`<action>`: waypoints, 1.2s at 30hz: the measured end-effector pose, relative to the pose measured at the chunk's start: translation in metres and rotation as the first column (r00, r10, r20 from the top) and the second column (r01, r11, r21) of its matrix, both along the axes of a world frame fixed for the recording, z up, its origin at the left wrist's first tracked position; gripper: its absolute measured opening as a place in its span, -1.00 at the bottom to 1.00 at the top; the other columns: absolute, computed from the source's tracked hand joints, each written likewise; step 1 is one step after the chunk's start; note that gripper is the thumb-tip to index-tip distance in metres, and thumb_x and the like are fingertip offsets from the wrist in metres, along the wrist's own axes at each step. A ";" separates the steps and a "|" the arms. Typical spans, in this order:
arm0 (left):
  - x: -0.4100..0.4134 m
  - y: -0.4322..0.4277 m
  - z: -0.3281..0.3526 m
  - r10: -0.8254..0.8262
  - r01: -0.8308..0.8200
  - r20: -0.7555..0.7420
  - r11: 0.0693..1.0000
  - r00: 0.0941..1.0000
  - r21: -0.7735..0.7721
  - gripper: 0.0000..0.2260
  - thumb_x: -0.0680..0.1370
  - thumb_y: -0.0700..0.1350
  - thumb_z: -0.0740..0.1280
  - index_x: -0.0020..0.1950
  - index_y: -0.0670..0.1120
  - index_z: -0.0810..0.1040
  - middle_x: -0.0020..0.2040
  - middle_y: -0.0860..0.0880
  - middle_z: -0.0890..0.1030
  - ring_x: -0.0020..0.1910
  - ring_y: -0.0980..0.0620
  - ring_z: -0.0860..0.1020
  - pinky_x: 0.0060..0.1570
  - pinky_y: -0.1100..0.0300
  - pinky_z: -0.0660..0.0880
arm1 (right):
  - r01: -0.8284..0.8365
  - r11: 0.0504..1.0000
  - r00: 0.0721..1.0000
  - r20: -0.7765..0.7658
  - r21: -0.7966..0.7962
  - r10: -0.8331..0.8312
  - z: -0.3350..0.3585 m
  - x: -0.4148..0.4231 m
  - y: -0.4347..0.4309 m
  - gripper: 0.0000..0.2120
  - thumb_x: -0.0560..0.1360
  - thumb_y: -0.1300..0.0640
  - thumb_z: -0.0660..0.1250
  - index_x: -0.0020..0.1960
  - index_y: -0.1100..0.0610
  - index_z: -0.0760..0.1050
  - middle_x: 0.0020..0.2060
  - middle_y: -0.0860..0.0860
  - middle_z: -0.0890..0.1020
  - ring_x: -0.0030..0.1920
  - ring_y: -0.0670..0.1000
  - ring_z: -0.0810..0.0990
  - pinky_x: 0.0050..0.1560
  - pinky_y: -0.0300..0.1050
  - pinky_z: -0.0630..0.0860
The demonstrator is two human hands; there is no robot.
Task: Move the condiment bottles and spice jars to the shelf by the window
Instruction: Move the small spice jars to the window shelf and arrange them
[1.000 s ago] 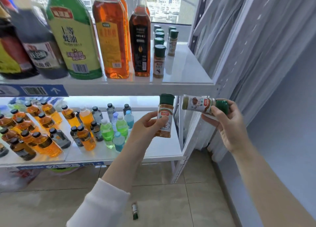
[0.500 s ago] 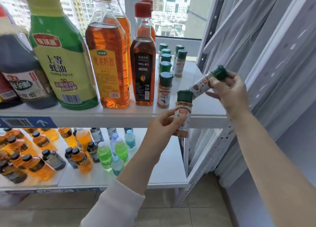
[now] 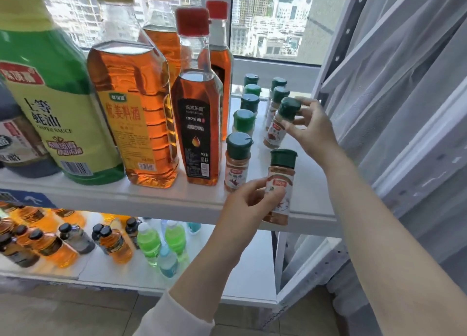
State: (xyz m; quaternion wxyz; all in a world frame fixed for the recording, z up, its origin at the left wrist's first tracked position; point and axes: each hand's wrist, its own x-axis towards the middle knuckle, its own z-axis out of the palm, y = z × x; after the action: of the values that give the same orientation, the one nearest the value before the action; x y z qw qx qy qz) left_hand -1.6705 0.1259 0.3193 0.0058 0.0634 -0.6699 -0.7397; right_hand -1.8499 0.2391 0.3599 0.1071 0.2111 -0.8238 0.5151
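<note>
Plastic by the look of them, these green-capped spice jars (image 3: 237, 163) should be light, rigid and easy to pinch round cap or body. Right hand (image 3: 310, 130) holds a tilted jar (image 3: 276, 130) by its cap, low over the window shelf (image 3: 310, 184). Left hand (image 3: 247, 204) grips a second jar (image 3: 279, 191) at the shelf's front edge. Seven more stand there, beside six tall bottles (image 3: 194, 133).

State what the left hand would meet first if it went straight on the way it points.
Probably the tilted spice jar that the right hand holds, though depth is unclear.
</note>
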 end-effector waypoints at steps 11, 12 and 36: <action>-0.009 0.001 0.001 -0.024 0.025 -0.029 0.999 0.999 0.042 -0.58 0.26 0.22 0.35 0.07 0.14 0.55 -0.07 0.17 0.68 -0.06 0.23 0.63 -0.09 0.38 0.53 | -0.069 0.997 0.997 0.032 0.036 0.068 -0.006 -0.021 -0.001 -0.49 0.48 0.20 0.37 0.38 0.11 0.30 0.10 -0.04 0.48 0.03 0.00 0.55 0.02 -0.19 0.49; -0.010 0.000 0.001 -0.022 0.023 -0.028 0.999 0.999 0.045 -0.54 0.25 0.22 0.35 0.11 0.12 0.55 -0.06 0.15 0.68 -0.05 0.22 0.63 -0.05 0.34 0.53 | -0.075 0.997 0.996 0.043 0.030 0.074 -0.006 -0.022 -0.001 -0.49 0.48 0.20 0.37 0.38 0.10 0.30 0.10 -0.04 0.48 0.04 0.01 0.55 0.05 -0.15 0.50; -0.018 0.002 0.006 -0.028 0.028 0.014 0.999 1.000 0.021 -0.73 0.47 0.06 0.35 0.14 0.05 0.55 -0.06 0.14 0.69 -0.05 0.21 0.63 0.01 0.30 0.52 | 0.097 0.995 0.993 0.068 -0.024 -0.095 -0.017 -0.017 -0.007 -0.53 0.37 0.14 0.49 0.19 0.18 0.38 0.07 0.00 0.55 0.02 -0.02 0.56 0.05 -0.13 0.53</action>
State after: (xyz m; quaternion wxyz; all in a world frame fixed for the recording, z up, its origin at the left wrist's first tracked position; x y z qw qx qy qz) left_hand -1.6889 0.1276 0.3254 -0.0101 0.0595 -0.6630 -0.7462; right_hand -1.8673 0.2322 0.3434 0.1069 0.1525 -0.8290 0.5274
